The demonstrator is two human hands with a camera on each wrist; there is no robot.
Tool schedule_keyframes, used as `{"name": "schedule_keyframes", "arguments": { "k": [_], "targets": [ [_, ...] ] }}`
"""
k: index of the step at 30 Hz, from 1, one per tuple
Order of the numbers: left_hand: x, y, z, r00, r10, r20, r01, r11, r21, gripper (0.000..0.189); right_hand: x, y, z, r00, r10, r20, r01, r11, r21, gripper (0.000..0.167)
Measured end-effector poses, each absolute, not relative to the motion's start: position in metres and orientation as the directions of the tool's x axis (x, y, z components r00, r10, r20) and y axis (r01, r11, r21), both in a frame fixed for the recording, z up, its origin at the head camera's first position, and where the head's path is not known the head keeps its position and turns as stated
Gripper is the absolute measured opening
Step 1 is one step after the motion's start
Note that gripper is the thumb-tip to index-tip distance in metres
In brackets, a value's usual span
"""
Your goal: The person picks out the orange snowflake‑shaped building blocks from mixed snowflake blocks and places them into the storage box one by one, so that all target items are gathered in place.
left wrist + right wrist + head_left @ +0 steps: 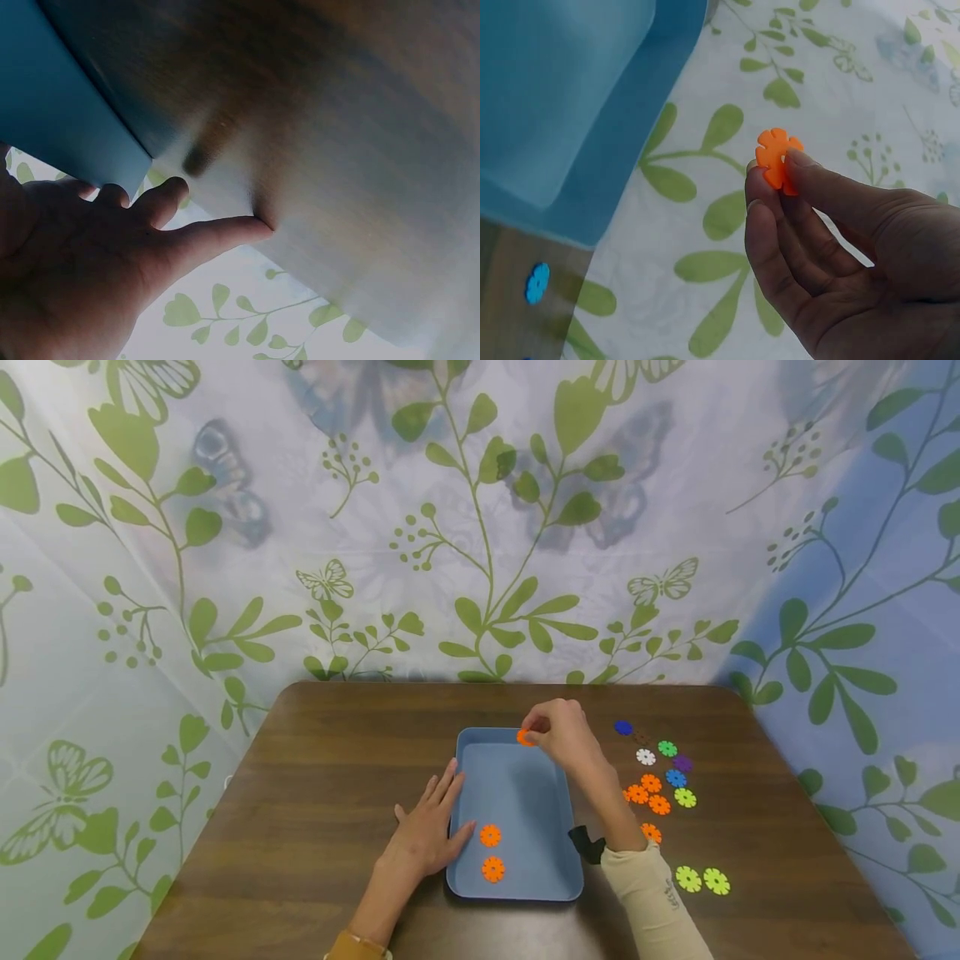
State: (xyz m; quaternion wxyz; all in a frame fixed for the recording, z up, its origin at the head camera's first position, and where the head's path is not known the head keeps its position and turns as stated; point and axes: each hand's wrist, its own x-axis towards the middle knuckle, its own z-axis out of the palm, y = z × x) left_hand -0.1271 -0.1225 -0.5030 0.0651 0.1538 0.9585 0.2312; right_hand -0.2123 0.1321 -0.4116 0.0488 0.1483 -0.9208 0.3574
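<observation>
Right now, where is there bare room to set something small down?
The table is bare left of the left hand; the tray is bare between its two orange discs and far rim. It is crowded right of the tray, where coloured discs lie scattered.

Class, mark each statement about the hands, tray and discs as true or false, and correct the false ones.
1. The right hand pinches an orange disc. True.
2. Two orange discs lie in the tray. True.
3. The left hand holds a white disc. False: the left hand, at the tray's left side, holds no disc.
4. The purple disc is inside the tray. False: the purple disc lies on the table, right of the tray.
</observation>
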Motion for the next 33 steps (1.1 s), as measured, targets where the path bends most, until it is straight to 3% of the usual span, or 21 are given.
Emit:
{"name": "schedule_keyframes", "arguments": {
  "k": [33],
  "targets": [
    [-0.128, -0.124, -0.504, -0.94, 0.335, -0.059, 0.274, 0.848, 0.453, 0.08, -0.215, 0.081, -0.476, -0.928, -0.369, 0.054, -0.306, 0.669, -0.678, 0.013]
  ]
}}
